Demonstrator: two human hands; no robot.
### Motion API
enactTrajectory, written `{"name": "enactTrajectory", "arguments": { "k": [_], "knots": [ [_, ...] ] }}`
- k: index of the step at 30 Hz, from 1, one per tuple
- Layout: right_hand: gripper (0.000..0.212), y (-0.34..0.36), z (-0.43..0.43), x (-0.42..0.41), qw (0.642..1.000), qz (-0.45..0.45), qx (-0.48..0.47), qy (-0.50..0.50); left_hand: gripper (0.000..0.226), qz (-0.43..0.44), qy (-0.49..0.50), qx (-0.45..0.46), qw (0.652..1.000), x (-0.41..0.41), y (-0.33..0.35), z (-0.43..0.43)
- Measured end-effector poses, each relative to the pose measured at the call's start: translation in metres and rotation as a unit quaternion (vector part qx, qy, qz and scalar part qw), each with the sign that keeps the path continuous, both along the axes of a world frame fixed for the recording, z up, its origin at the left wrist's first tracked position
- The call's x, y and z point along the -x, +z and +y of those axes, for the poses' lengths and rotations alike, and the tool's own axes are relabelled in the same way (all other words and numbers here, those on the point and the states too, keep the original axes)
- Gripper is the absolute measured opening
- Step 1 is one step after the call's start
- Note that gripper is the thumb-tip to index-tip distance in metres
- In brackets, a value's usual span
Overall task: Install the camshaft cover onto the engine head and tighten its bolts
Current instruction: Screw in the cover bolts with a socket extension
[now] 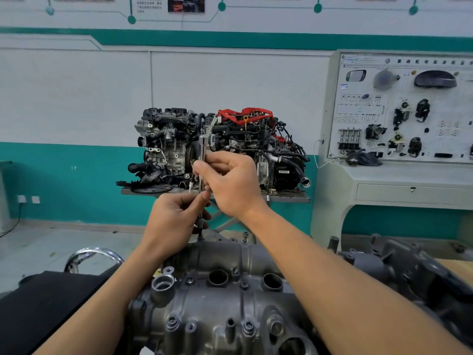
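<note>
Right hand (230, 183) grips an upright wrench (202, 149); left hand (174, 221), at its 7 o'clock, pinches the shaft lower down. The tip meets a bolt (201, 237) on the camshaft cover (230, 303).

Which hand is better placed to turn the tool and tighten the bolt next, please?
Right, probably: the right hand grips the tool at its upper end, while the left hand pinches its shaft low, steadying it above the bolt.

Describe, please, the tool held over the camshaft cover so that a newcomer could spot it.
From the grey camshaft cover in the foreground, look to its far edge. There the left hand and right hand hold a slim driver upright, tip on a bolt. Nothing nearby is so long and thin.
</note>
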State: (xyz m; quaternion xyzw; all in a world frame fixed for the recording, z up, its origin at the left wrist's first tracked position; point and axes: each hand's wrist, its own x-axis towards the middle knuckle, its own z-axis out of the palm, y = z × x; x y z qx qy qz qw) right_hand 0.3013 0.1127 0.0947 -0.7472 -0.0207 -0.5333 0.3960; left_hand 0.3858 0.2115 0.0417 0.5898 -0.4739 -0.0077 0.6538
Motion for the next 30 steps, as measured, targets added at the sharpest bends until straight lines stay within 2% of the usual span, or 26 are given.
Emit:
{"name": "enactTrajectory", "arguments": {
  "k": [3, 5, 9, 12, 19, 25, 30],
  "knots": [
    [0.007, 0.008, 0.001, 0.005, 0.997, -0.056, -0.028, 0.05, 0.033, -0.033, -0.008, 0.041, 0.999, 0.009, 0.013, 0.009],
    [0.006, 0.015, -0.002, 0.011, 0.995, -0.059, -0.051, 0.067, 0.033, -0.054, 0.006, 0.007, 0.998, 0.011, 0.025, 0.008],
    [0.015, 0.031, -0.017, 0.024, 0.999, -0.012, -0.008, -0.032, 0.023, -0.131, -0.001, -0.131, 0.983, 0.016, 0.052, -0.011],
    [0.023, 0.044, -0.032, 0.035, 0.995, 0.031, 0.024, -0.087, 0.016, -0.147, -0.02, -0.149, 0.978, 0.025, 0.06, -0.027],
    [0.028, 0.011, -0.055, 0.053, 0.993, 0.101, 0.044, -0.052, 0.016, -0.185, 0.032, -0.203, 0.961, 0.036, 0.035, -0.049],
    [0.027, 0.005, -0.057, 0.053, 0.998, 0.055, 0.027, -0.015, 0.018, -0.231, 0.074, -0.172, 0.955, 0.037, 0.031, -0.044],
    [0.027, 0.006, -0.059, 0.056, 0.999, 0.034, 0.03, -0.006, 0.011, -0.21, 0.041, -0.149, 0.966, 0.039, 0.032, -0.042]
  ]
}}
